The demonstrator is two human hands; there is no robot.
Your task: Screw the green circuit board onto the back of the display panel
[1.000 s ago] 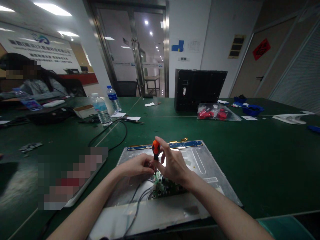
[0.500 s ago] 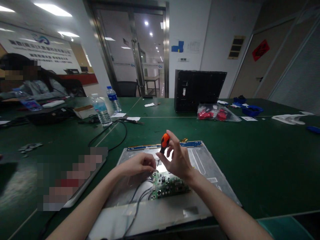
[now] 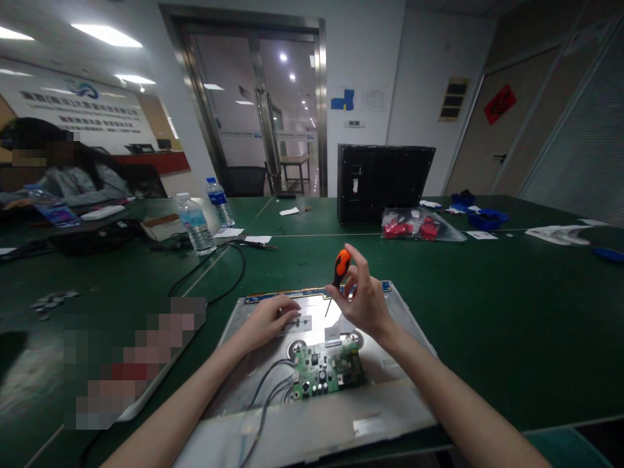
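My right hand (image 3: pixel 366 302) grips a screwdriver (image 3: pixel 342 265) with an orange and black handle. Its thin shaft points down over a metal display panel (image 3: pixel 404 325) without touching the circuit board. My left hand (image 3: pixel 273 318) hovers low over the panel's left part, thumb and fingers slightly apart, holding nothing visible. Beside its fingertips lies a small pale strip (image 3: pixel 305 323) with tiny dark bits on it, perhaps screws. A green circuit board (image 3: pixel 326 372) sits on the panel between my forearms, with dark cables (image 3: pixel 267 383) running from its left side.
A black monitor housing (image 3: pixel 385 179) stands at the back, a plastic bag with red items (image 3: pixel 414 224) before it. Water bottles (image 3: pixel 195 224) and a black cable (image 3: pixel 244 263) are at the left. Blue trays (image 3: pixel 487 219) lie far right. Another person (image 3: pixel 73 162) sits far left.
My left hand has moved from the board's upper left corner up toward the pale strip, its fingers loosening. My right hand has lifted the screwdriver up and right, away from the board.
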